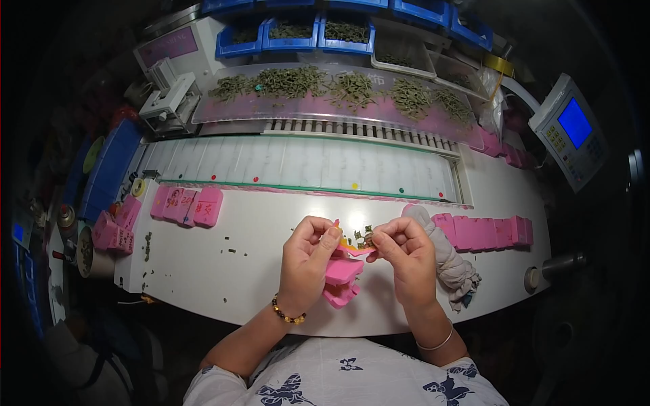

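Pink strip (353, 252) held between hands, over worktop (261, 267), just beyond pink block (344, 271). Left end pinched by fingers of left hand (305, 264), right end by those of right hand (409, 264). Long axis laid left to right, bowed; left tip turned away from body. Judged light, soft, bendy; best gripped by ends, with small green pieces (359, 236) along far edge, probably fragile, left unpressed.

Red handwriting (205, 207) stands on the pink blocks (181, 196) near the left edge of the worktop (203, 271), and white characters (376, 78) on the translucent tray (318, 120).
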`<state>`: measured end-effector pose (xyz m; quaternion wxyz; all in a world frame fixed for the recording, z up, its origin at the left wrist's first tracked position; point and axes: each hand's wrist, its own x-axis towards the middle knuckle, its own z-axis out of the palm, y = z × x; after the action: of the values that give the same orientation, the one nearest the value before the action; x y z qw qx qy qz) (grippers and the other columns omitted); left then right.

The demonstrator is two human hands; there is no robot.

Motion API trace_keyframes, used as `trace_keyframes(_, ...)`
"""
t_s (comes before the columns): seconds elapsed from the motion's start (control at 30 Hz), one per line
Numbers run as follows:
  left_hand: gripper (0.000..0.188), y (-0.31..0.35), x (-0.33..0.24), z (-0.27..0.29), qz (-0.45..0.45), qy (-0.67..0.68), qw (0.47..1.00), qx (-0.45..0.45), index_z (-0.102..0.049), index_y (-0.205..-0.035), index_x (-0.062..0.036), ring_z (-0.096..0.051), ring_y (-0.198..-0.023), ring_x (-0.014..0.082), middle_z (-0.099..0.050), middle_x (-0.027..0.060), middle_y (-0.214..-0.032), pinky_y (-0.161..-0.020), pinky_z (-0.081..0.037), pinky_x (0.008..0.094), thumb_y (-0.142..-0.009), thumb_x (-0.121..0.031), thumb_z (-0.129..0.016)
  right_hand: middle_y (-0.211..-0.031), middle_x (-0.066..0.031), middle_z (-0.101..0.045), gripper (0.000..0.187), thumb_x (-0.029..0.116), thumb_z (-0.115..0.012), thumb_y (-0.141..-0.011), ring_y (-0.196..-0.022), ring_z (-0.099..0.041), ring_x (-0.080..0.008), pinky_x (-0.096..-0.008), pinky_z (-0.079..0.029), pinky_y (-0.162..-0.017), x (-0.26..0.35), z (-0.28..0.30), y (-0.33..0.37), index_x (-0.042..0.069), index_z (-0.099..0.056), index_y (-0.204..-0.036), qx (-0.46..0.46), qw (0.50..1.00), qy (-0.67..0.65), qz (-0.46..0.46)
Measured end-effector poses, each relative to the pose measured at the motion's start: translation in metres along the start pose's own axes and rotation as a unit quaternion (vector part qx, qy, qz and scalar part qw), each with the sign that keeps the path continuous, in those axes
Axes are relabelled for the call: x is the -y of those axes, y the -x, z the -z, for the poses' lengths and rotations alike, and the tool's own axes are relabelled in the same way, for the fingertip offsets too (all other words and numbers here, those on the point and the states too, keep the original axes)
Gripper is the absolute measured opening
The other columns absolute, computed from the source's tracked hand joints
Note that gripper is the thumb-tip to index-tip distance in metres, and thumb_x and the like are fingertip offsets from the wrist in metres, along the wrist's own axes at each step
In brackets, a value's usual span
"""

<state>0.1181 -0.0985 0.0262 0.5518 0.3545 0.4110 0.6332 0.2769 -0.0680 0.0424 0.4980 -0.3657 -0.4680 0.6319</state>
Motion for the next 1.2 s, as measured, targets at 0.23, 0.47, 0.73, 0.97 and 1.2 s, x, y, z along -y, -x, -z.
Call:
trace_keyframes(0.23,0.019,-0.002,-0.007,0.007,0.115,0.044,0.99,0.065,-0.055,-0.107,0.003,-0.059,-0.074,0.0059,-0.063,0.0053,-0.087,-0.066,-0.05,0.0207,-0.095,-0.012,-0.055,-0.093,-0.0093,-0.063,0.011,0.004,-0.061,-0.091,-0.079,-0.063,-0.0112,-0.0235,-0.055,-0.067,-0.001,0.005,-0.004,0.0,-0.053,-0.097,0.025,0.999,-0.011,-0.04)
trace_keyframes(0.47,0.018,-0.001,-0.008,0.008,0.126,0.008,0.99,0.06,-0.059,-0.1,0.0039,-0.062,-0.077,0.0066,-0.066,0.0071,-0.087,-0.069,-0.051,0.0205,-0.094,-0.013,-0.057,-0.095,-0.0093,-0.064,0.014,0.002,-0.063,-0.089,-0.082,-0.063,-0.0112,-0.0228,-0.054,-0.067,0.001,0.001,-0.003,-0.001,-0.053,-0.099,0.027,0.999,-0.031,-0.032)
trace_keyframes(0.73,0.012,0.0,-0.007,0.007,0.019,-0.16,0.985,0.065,-0.059,-0.096,0.0037,-0.063,-0.077,0.0069,-0.066,0.0055,-0.084,-0.068,-0.052,0.0216,-0.092,-0.008,-0.06,-0.091,-0.003,-0.064,0.013,0.006,-0.067,-0.087,-0.081,-0.06,-0.005,-0.0173,-0.049,-0.062,0.0,0.005,-0.007,0.001,-0.058,-0.096,0.11,0.985,0.11,-0.075)
trace_keyframes(0.97,0.012,0.002,-0.005,0.009,0.023,-0.169,0.983,0.063,-0.058,-0.094,0.0038,-0.063,-0.076,0.0067,-0.066,0.0056,-0.084,-0.067,-0.051,0.0206,-0.092,-0.007,-0.059,-0.09,0.0006,-0.064,0.011,0.012,-0.066,-0.09,-0.079,-0.058,-0.003,-0.0182,-0.046,-0.061,-0.008,0.006,-0.008,0.004,-0.061,-0.094,0.099,0.988,0.076,-0.095)
trace_keyframes(1.2,0.014,0.002,0.0,0.009,0.056,-0.116,0.99,0.052,-0.057,-0.098,0.0042,-0.063,-0.077,0.0063,-0.066,0.007,-0.087,-0.068,-0.051,0.0203,-0.094,-0.009,-0.056,-0.089,-0.0032,-0.065,0.01,0.012,-0.062,-0.093,-0.075,-0.059,-0.0054,-0.0197,-0.048,-0.062,-0.016,0.004,-0.007,0.002,-0.06,-0.096,0.075,0.992,-0.009,-0.105)
